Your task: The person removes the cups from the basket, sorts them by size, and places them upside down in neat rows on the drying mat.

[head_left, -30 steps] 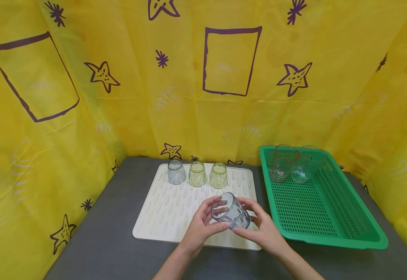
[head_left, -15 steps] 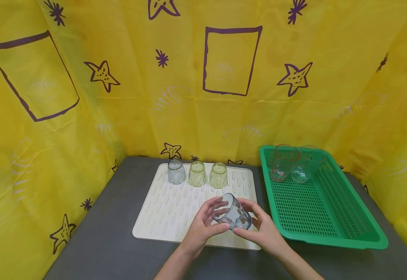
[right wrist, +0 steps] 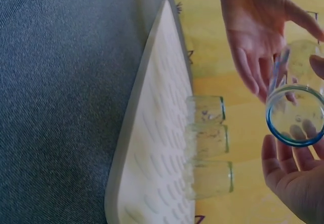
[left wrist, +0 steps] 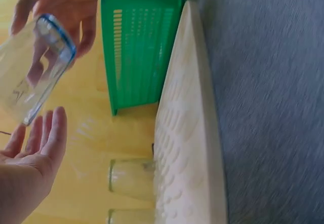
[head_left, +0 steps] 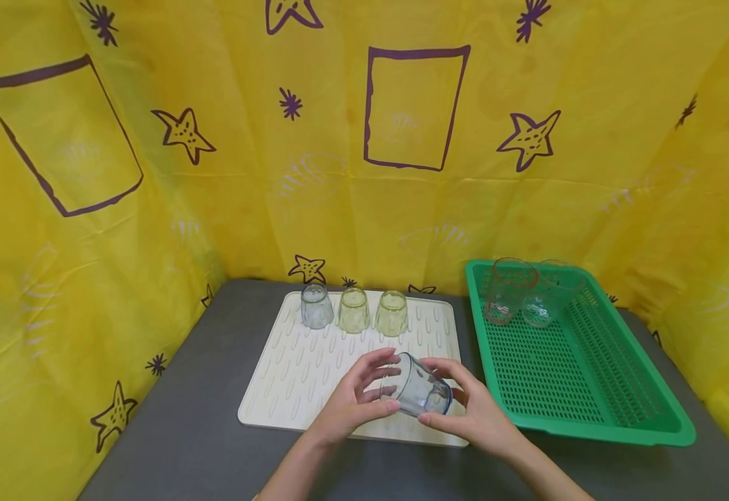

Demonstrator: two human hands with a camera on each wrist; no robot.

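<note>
A clear bluish glass tumbler point(head_left: 425, 393) lies tilted in the air over the front right of a cream drying mat point(head_left: 289, 383). My right hand point(head_left: 473, 410) holds it, thumb below and fingers behind. Around its left end my left hand point(head_left: 348, 403) is spread; in the left wrist view those left-hand fingers point(left wrist: 50, 133) are nearly straight beside the tumbler, and whether they touch it I cannot tell. Upside down along the mat's back edge stand a bluish glass point(head_left: 317, 309) and two yellow-green ones, the middle glass point(head_left: 354, 313) and the right glass point(head_left: 392, 316).
To the right of the mat sits a green perforated basket point(head_left: 561, 435). Inside, at its back, are a pink-rimmed glass point(head_left: 507, 296) and a clear glass point(head_left: 542, 309). The grey table point(head_left: 170, 424) is bounded by yellow patterned cloth point(head_left: 245, 195) at the back and sides.
My left hand has shifted slightly left and its fingers have loosened from the tumbler. The tumbler has turned flatter and sunk a little in my right hand. The other glasses have stayed put.
</note>
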